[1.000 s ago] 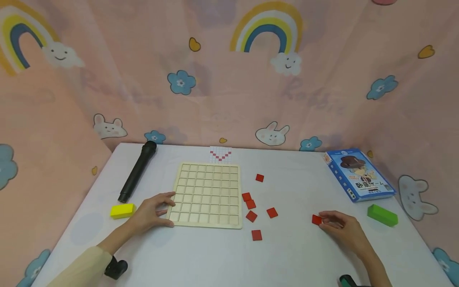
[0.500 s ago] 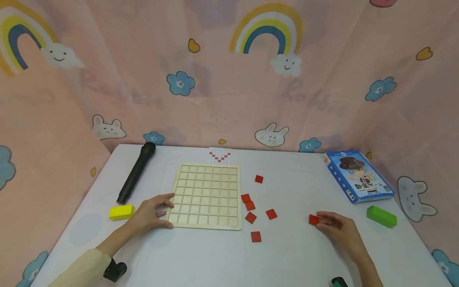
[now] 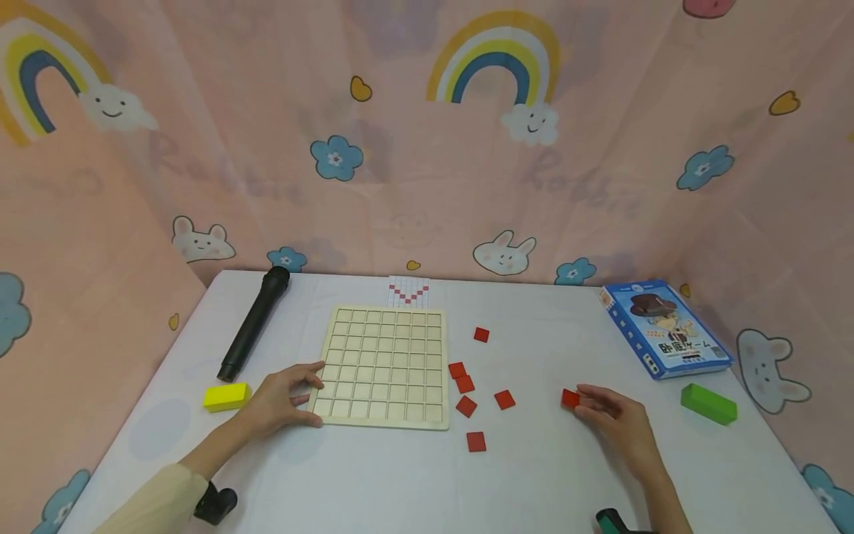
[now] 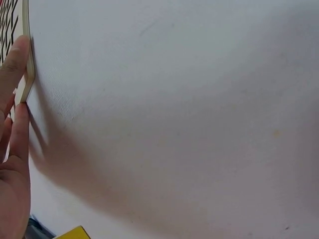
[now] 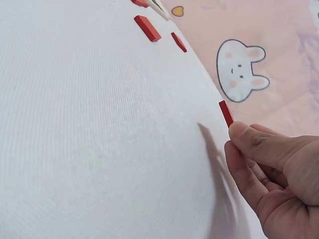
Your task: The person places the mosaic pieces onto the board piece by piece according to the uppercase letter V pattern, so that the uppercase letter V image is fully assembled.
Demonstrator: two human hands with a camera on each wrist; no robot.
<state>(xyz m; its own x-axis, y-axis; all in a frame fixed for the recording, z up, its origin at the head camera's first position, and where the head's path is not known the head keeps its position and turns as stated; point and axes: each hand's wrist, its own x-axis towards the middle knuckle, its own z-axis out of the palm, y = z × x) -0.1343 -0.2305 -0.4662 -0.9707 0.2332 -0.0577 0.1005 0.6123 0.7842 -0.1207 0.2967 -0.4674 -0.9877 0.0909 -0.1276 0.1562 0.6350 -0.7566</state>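
Note:
My left hand (image 3: pixel 279 400) holds the left side of a cream grid board (image 3: pixel 387 426), its thumb by the near corner and fingers further up the edge. The left wrist view shows two digits against the board's rim (image 4: pixel 29 74). Well right of the board, my right hand (image 3: pixel 622 430) pinches a small red square tile (image 3: pixel 570 399) between thumb and fingertips. Seen edge-on in the right wrist view, that tile (image 5: pixel 226 113) sticks out past the thumb, above the table. Several more red tiles lie between board and right hand, among them a lone tile (image 3: pixel 505 400).
Behind the board lies a paper pattern card (image 3: pixel 409 291) with a red V on a grid. A black rod (image 3: pixel 255 324) and yellow block (image 3: pixel 227 397) are on the left. A blue game box (image 3: pixel 667 330) and green block (image 3: pixel 709 403) stand right. A patterned cloth surrounds the table.
My right hand has moved left and slightly away from me with the red tile, nearer the loose tiles. The left hand stays at the board's edge.

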